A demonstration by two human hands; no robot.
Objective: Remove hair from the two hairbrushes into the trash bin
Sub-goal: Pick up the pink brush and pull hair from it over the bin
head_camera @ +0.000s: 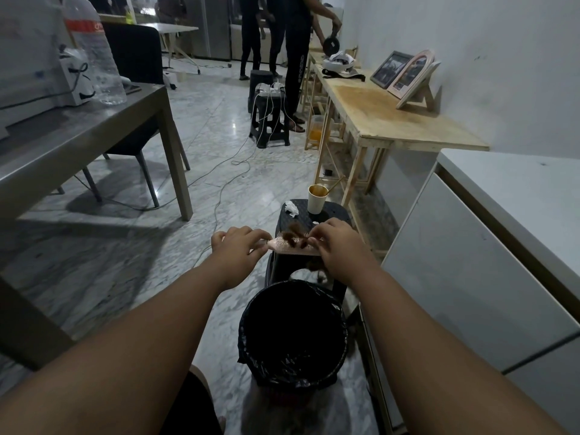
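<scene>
A pink hairbrush (pixel 290 248) is held level above the black stool, bristles up, with clumps of dark brown hair (pixel 293 237) caught in them. My left hand (pixel 240 246) grips its handle end. My right hand (pixel 334 243) pinches hair at the brush head's right side, and a tuft of hair (pixel 318 271) hangs below that hand. Just below and nearer to me stands the round trash bin (pixel 251 346) lined with a black bag. A second hairbrush is not visible.
The black stool (pixel 334 211) carries a paper cup (pixel 317 199) and a crumpled tissue (pixel 292 209). A white cabinet (pixel 470 262) is close on the right, a grey table (pixel 94 133) on the left. Cables cross the marble floor. People stand far back by a wooden bench (pixel 392 120).
</scene>
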